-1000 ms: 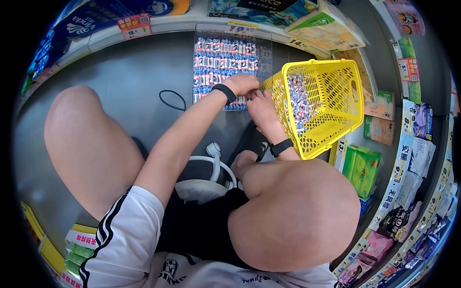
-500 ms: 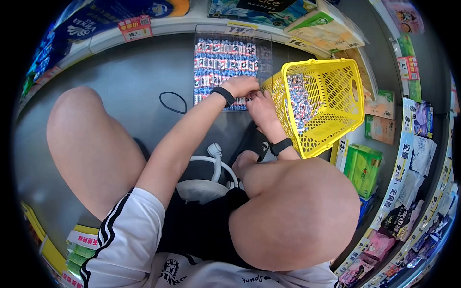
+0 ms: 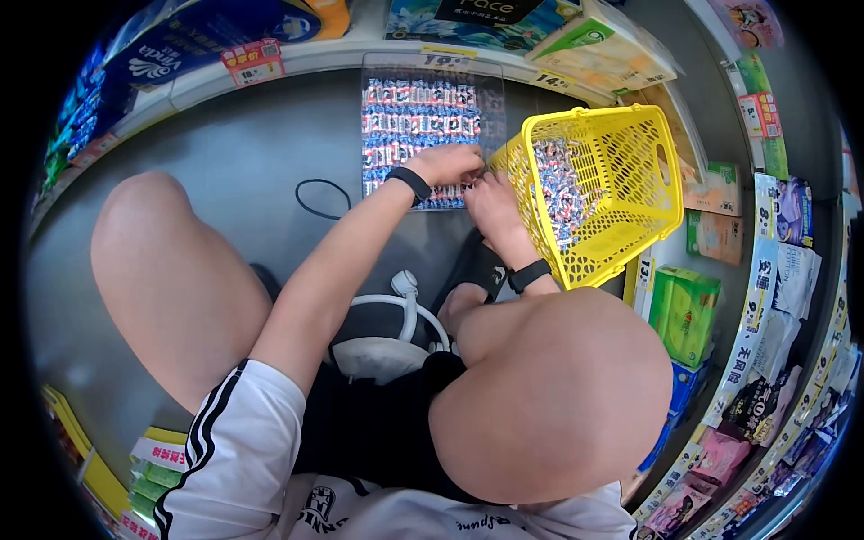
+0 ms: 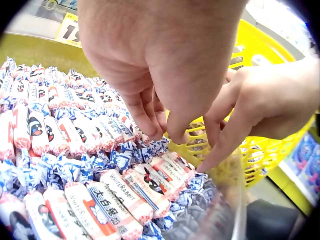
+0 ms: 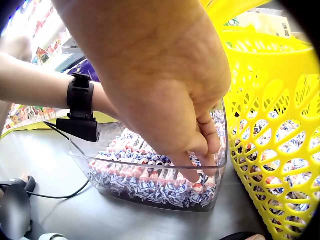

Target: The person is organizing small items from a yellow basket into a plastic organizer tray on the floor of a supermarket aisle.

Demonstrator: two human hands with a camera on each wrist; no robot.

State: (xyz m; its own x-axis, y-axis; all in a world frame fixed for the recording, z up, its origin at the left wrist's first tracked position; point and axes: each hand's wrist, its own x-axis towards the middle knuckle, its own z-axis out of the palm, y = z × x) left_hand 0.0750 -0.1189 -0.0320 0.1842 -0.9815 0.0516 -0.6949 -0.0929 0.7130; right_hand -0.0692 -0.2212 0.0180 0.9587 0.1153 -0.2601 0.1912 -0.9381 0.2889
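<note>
Rows of White Rabbit wrapped candies [image 4: 110,200] fill a clear plastic box [image 5: 150,204] on the grey floor. My left hand [image 3: 441,165] reaches over its near right part, fingers pointing down at the candies; what lies between those fingertips is hidden. My right hand [image 3: 495,209] comes over the near right corner. Its fingertips pinch one wrapped candy [image 5: 198,186] at the end of the nearest row, just inside the wall. A yellow basket [image 3: 585,286] lies tilted right beside the box, its openwork side showing loose candies [image 3: 562,193] inside.
Shelves with tissue packs [image 3: 684,313] and price tags curve round the back and right. A black cord loop [image 3: 324,200] lies left of the box. A white stool-like frame [image 3: 407,310] stands between my legs. My bent knees flank the work space.
Both hands stay at the near right corner of the box, with only slight finger movement. The head view has shifted a little; box and basket stand as before.
</note>
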